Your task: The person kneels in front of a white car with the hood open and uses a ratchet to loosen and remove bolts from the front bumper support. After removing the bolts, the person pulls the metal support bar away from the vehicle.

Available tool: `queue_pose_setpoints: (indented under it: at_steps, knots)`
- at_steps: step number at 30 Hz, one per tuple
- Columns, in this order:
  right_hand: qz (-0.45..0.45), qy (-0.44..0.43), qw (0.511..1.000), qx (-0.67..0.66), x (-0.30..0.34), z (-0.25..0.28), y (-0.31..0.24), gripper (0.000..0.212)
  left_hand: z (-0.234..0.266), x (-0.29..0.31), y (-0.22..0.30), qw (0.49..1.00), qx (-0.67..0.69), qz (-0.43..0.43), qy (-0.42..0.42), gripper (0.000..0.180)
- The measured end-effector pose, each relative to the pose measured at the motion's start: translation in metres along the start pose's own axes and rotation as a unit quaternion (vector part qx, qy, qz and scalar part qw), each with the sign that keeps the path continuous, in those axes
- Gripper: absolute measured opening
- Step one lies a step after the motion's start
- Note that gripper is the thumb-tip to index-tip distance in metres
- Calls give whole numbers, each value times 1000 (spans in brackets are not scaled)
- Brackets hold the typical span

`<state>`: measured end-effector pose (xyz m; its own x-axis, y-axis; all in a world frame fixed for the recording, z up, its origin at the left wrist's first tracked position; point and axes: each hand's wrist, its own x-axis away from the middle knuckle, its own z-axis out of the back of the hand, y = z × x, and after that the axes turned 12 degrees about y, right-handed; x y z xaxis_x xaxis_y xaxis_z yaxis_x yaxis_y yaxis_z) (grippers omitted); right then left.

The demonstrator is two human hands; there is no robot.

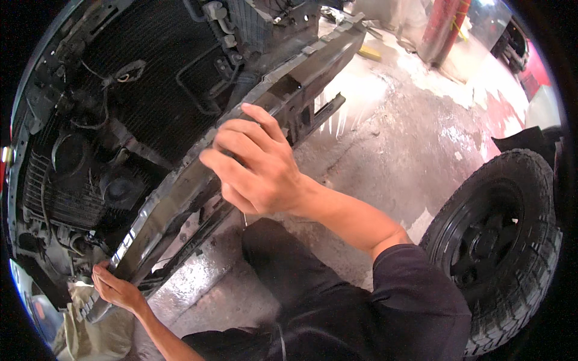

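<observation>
Above worn floor [415,162], a bumper beam [186,188] is set before the radiator [144,42], one end gripped by the left hand [114,290], seemingly for steadiness; mid-beam, the half-curled right hand [260,163]'s hold cannot be told.

No text, label, brand, number or sign could be read on anything in view at that moment.

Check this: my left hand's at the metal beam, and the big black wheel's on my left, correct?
Wrong side: the head view shows the big black wheel on your right. Your left hand is indeed at the metal beam.
</observation>
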<state>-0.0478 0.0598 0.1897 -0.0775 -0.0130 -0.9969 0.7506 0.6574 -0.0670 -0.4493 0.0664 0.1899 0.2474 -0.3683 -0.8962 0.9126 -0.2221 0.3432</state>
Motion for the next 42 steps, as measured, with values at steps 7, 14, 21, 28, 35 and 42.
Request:
queue_pose_setpoints:
  at_steps: [7, 14, 21, 28, 35, 42]
  knots:
    - [72, -47, 995, 54, -1, -43, 43, 23, -10, 5, 4, 996, -60, -48, 41, 51]
    - [0, 3, 998, 59, 8, -48, 37, 22, -5, 0, 1, 998, -52, -29, 15, 55]
    - [-32, -7, 999, 40, 7, -54, 37, 24, -5, -2, 4, 1000, -5, 3, 7, 55]
    - [-9, -7, 999, 42, 4, -49, 36, 23, 4, -5, 16, 999, -21, -18, -26, 47]
    - [-10, -26, 1000, 10, 5, -52, 32, 20, 6, -3, 9, 999, 36, 15, -9, 45]
    - [45, -19, 998, 30, 4, -54, 39, 11, 4, -4, 17, 999, -20, -43, -20, 38]
